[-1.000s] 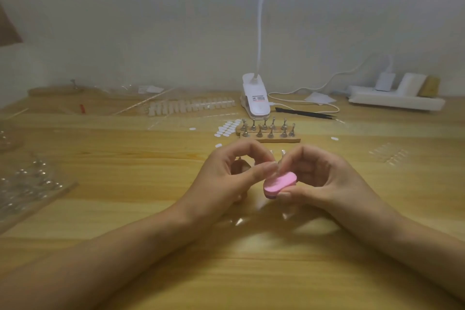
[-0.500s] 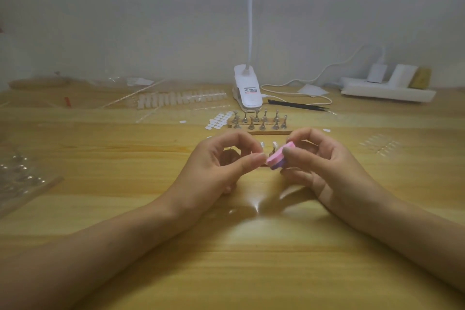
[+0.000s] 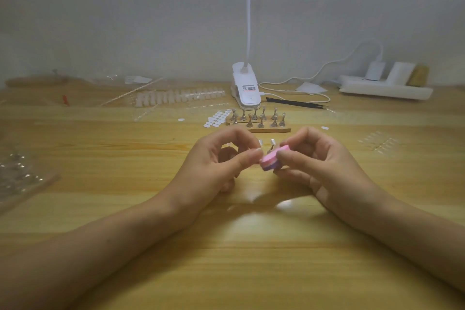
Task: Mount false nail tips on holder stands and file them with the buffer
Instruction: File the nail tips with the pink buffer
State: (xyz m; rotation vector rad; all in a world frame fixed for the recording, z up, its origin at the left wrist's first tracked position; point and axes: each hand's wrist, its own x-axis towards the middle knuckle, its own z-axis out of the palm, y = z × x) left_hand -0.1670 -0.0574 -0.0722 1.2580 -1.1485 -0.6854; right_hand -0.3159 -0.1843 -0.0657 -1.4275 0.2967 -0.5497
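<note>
My right hand (image 3: 317,158) grips a small pink and purple buffer block (image 3: 348,161) between thumb and fingers at the table's middle. My left hand (image 3: 221,161) pinches a small holder stand with a nail tip (image 3: 260,143), mostly hidden by its fingers. The buffer's end touches my left thumb tip beside that nail. A second mounted nail tip (image 3: 272,141) shows just behind the buffer. Farther back, a wooden base (image 3: 259,129) carries several metal holder stands. A row of white false nail tips (image 3: 176,95) lies at the back left.
A white clip lamp (image 3: 246,88) with a cable stands behind the holder base, black tweezers (image 3: 294,102) to its right. White adhesive dots (image 3: 217,118) lie left of the base. A power strip (image 3: 385,88) sits back right, clear packaging (image 3: 17,178) at the left edge.
The buffer tilted up from flat and shifted toward my left thumb and the nail tip. Both hands appear higher in the view as my head tipped down.
</note>
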